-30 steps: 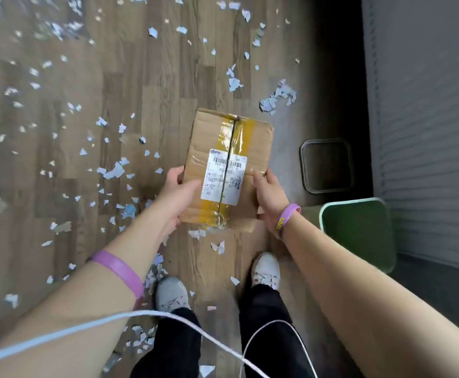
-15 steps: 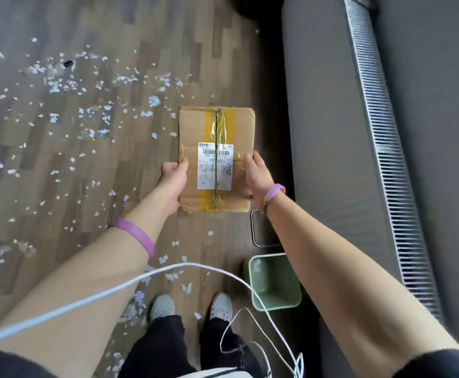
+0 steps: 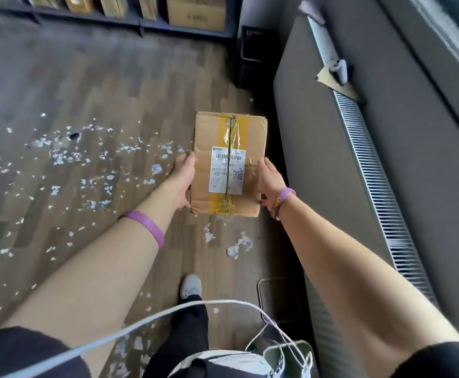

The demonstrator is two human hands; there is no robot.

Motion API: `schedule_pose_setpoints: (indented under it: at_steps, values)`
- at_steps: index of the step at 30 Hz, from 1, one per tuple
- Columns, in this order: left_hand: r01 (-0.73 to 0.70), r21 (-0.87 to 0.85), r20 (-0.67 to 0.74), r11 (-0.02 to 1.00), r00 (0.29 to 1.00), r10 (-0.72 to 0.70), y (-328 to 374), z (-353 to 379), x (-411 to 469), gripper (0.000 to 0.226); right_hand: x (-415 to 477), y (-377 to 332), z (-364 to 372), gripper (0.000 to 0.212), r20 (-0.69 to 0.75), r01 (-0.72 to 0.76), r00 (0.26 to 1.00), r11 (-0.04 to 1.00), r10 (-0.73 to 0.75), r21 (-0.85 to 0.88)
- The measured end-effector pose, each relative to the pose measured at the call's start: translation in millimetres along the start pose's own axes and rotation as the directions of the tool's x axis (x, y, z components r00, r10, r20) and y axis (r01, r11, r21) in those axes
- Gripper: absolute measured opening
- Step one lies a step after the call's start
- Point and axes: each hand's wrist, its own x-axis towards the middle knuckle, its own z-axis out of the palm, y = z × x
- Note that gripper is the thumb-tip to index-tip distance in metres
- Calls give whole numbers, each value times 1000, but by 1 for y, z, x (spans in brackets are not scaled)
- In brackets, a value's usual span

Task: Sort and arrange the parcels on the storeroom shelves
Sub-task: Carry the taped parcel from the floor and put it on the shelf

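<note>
**A:** Where is the parcel?

**B:** The parcel [image 3: 227, 159] is in the air in front of the person, held roughly level above the wooden floor [image 3: 113, 91]. Its taped face is up. Yellow tape [image 3: 231, 126] runs along the seam. A white label [image 3: 227, 174] with a barcode lies across the tape on the near half.

**A:** What has hold of it?

**B:** Both hands do. The left hand [image 3: 183, 181] clasps the left edge, with the palm against the side and the thumb tip at the upper rim. The right hand [image 3: 270, 177] clasps the right edge with the thumb lying on the top face. Its fingers go underneath, out of sight. Each hand is closed only as far as the cardboard allows.

**A:** Is there anything on the wrists?

**B:** There is a purple left wristband [image 3: 148, 226]. The right wristband [image 3: 281, 201] is purple with yellow lettering.

**A:** And further out?

**B:** Paper scraps [image 3: 86, 159] litter the floor, thickest to the left of the parcel, and a few lie just beneath it. A grey ledge [image 3: 318, 132] runs along the right, with a ribbed white grille [image 3: 373, 186] on top. Far ahead, a dark shelf [image 3: 141, 23] holds a row of cardboard boxes [image 3: 195, 12]. A black crate [image 3: 253, 47] stands by the shelf's right end. Lower down, one pale shoe [image 3: 191, 286] and black trousers [image 3: 187, 336] show. A white cable [image 3: 141, 323] loops across in front of them.
</note>
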Motion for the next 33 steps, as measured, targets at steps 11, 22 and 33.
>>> schedule_pose_setpoints:
  at_steps: [11,22,33]
  values:
    - [-82,32,72,996,994,80,194,-17,107,49,124,-178,39,53,-17,54,998,998,-54,25]
    - [-116,17,-5,993,993,116,363,5,251,50,293,-328,58,44,57,157,985,983,-163,95]
    - [-222,-20,-87,975,972,220,575,33,396,46,493,-517,77,36,104,128,984,984,-141,121]
